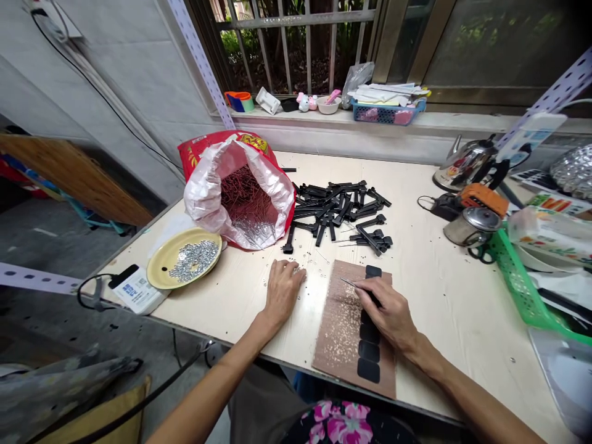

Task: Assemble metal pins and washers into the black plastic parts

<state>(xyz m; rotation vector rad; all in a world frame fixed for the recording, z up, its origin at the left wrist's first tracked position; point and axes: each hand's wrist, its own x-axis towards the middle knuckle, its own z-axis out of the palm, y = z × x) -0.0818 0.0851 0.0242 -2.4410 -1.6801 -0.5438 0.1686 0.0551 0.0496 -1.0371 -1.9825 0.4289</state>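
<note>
My right hand [385, 308] grips a thin pointed metal tool [348, 282], its tip over a brown board [342, 296]. Many tiny pale specks are scattered across that board, and a column of black rounded-square pads [369, 351] runs down its right side. The tool's far end is hidden in the palm. My left hand [283, 293] rests palm down on the table left of the board, fingers slightly bent, with small loose bits around it. Beyond both hands lies a pile of black plastic parts [340, 206], some with thin metal pins.
A red bag [194, 151] with white lining holds reddish-brown and silver pins. A yellow dish [160, 262] of small silver pieces stands near the table's left edge. At right are a kettle [467, 163], a metal cup [469, 228] and a green basket [513, 277].
</note>
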